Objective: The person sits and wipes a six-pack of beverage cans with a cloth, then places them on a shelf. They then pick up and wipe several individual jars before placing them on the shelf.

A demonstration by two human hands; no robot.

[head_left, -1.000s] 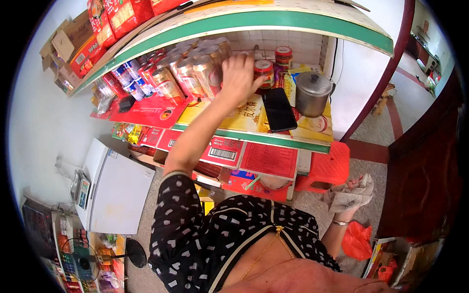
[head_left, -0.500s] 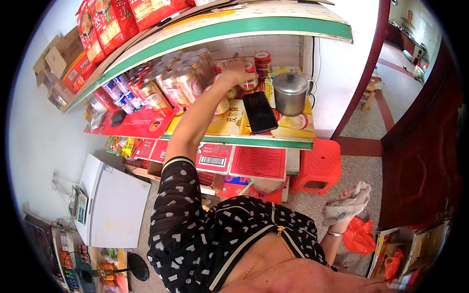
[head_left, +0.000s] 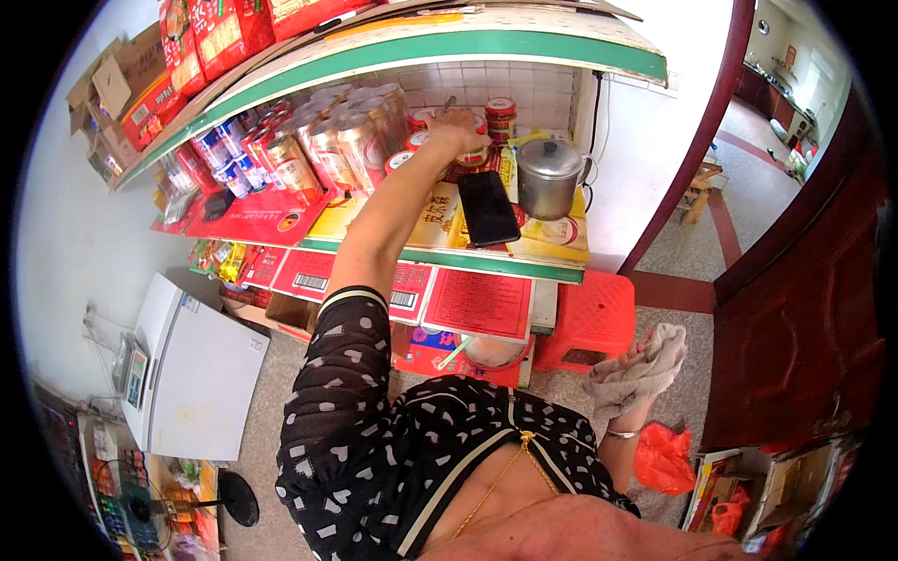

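My left hand [head_left: 456, 131] reaches over the shelf among several small glass jars with red lids. Its palm is turned down and its fingers are mostly hidden behind the knuckles, so their grip does not show. One jar [head_left: 474, 154] sits just under the thumb side of that hand, and two stacked jars [head_left: 501, 122] stand to its right. A crumpled greyish-white cloth [head_left: 650, 369] is held in my right hand [head_left: 638, 411], low at the right near my body. A black phone [head_left: 488, 208] and a lidded metal pot [head_left: 549, 178] are right of my left forearm.
Shrink-wrapped cans [head_left: 351, 140] fill the shelf's left part. Above hangs another shelf with a green edge [head_left: 393, 56]. A red plastic stool [head_left: 589, 318] stands at the shelf's right end, a red plastic bag [head_left: 664, 458] lies on the floor, and a white freezer [head_left: 201, 374] is at left.
The view has shifted slightly. My right hand has lifted the cloth a little up and to the left. My left hand stays among the jars, its pose slightly altered.
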